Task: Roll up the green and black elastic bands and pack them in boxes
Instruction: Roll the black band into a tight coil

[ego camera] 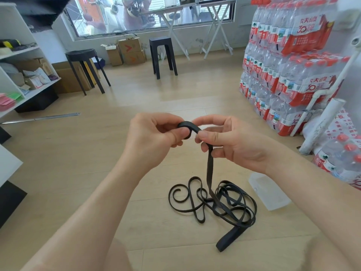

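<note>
My hands meet over the wooden floor [78,163] with the black elastic band [209,169] between them. My left hand [154,137] pinches the band's curled end between thumb and fingers. My right hand [234,145], close beside it, clamps the strip between thumb and forefinger, the other fingers curled under. A short arch of band bridges the two hands, which nearly touch.

From my right hand the band hangs straight down to the floor, where the rest of it lies in a loose tangle of loops, with one folded stretch reaching toward me. A clear plastic box [270,193] lies on the floor just to the right of the tangle, partly hidden behind my right forearm.

Shrink-wrapped packs of bottled water [289,61] with red labels are stacked high on the right. Across the room a round black stool [84,55] and a square black stool [162,44] stand on the floor, with cardboard boxes [130,49] against the wall under the window [152,16]. White shelves [19,52] on the left hold assorted goods, and a thin metal strip [43,118] lies on the floor near them
</note>
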A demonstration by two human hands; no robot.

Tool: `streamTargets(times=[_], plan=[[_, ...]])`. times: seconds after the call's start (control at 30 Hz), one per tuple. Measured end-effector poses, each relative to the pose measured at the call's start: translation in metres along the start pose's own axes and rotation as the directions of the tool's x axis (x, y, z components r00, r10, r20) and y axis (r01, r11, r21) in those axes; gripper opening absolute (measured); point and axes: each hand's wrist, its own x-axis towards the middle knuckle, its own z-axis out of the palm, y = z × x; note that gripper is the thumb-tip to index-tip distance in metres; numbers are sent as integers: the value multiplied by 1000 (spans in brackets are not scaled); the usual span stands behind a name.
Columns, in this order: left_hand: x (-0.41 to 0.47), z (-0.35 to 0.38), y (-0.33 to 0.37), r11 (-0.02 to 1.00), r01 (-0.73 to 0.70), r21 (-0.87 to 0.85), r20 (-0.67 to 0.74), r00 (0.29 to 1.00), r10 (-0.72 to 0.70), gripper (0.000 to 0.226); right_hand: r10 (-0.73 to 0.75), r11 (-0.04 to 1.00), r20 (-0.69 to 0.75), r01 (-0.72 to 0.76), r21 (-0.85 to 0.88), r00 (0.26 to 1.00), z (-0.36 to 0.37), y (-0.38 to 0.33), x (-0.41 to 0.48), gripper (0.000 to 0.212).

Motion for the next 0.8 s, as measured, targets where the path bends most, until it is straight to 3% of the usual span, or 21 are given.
streamTargets(times=[0.07,0.17,0.33,0.53,0.67,0.8], plan=[[1,1,1,992,76,-104,-14,997,-78,16,-133,985,-57,126,-121,989,4,-1,-1,39],[1,4,1,976,116,-182,-29,992,-123,11,-333,905,-98,289,-313,938,15,0,-2,23],[1,8,2,957,138,-255,-62,985,-159,15,-446,841,-194,334,-426,874,22,5,0,15],[0,13,1,920,200,-338,-117,961,-252,15,-429,864,-284,297,-408,858,32,16,5,27],[0,16,0,868,239,-436,-111,942,-315,8,-436,880,-326,320,-352,839,38,15,6,14],[-1,20,-2,832,251,-496,-109,932,-346,6,-268,961,-413,209,-183,871,41,15,11,5]])
